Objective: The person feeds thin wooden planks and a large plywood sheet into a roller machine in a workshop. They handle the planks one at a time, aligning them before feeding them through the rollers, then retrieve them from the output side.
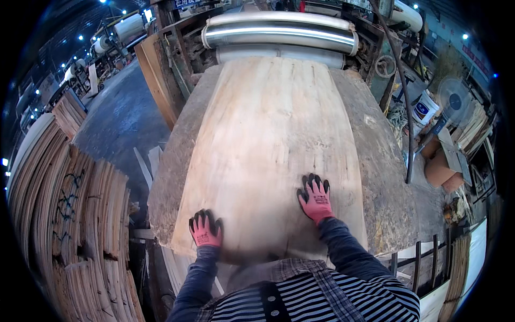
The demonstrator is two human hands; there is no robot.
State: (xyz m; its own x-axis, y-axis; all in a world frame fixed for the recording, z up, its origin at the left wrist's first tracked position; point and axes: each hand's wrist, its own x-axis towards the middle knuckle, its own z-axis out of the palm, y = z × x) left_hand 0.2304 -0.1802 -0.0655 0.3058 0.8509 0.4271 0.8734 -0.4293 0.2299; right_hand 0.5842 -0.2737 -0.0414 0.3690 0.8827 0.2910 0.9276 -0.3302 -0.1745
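Observation:
A broad, pale wood veneer sheet (pixel 273 123) lies across a worn table in front of me. Its far edge reaches the rollers of a machine, with a shiny metal roller (pixel 281 36) above. My left hand (pixel 205 228), in a pink glove with black fingertips, rests on the sheet near its left front corner, fingers spread. Farther forward and to the right, my right hand (pixel 315 198) lies on the same sheet in a matching glove, its fingers also apart. Neither hand grips anything. My body hides part of the sheet's near edge.
The table's rough surface (pixel 385 177) shows on both sides of the sheet. Tall veneer stacks (pixel 91 214) stand at the left. On the right are a fan (pixel 455 101), a white bucket (pixel 425 109), a cardboard box (pixel 441 165) and a dark upright pole (pixel 403 91).

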